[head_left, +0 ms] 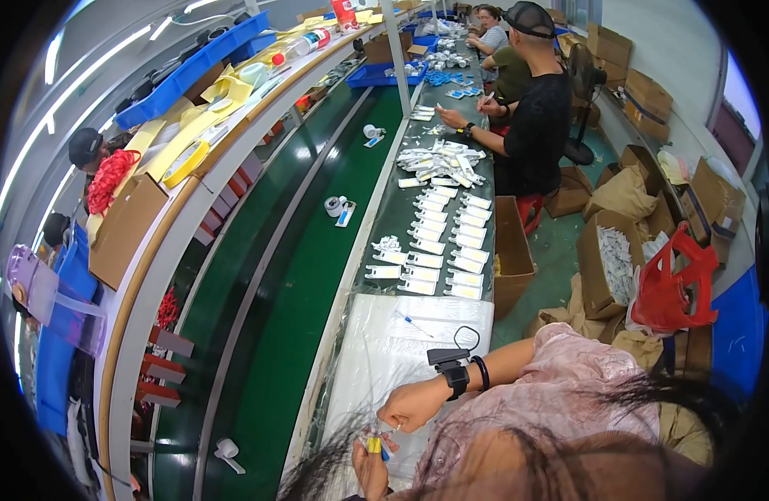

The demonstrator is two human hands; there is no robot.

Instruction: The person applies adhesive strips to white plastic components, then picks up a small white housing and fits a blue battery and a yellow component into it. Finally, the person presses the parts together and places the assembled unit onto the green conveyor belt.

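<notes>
My left hand [369, 472] is closed around a small part with a yellow panel [374, 445], low over the near end of the bench; a bit of blue shows beside it. My right hand [416, 407] reaches in from the right, fingers pinched together just above that part. What the pinch holds is too small to make out. Strands of hair partly cover the left hand. Under both hands lies a white plastic-covered sheet [359, 351], with a thin item with a blue part [407, 318] on it. Beyond are rows of white pieces with yellow strips [426, 247].
On the left runs a green conveyor [284, 334] carrying a few white round parts [333, 204]. A heap of white pieces [443, 163] lies farther along the bench, near a co-worker in black [535, 125]. Cardboard boxes [603, 271] and a red bag [670, 288] stand at right.
</notes>
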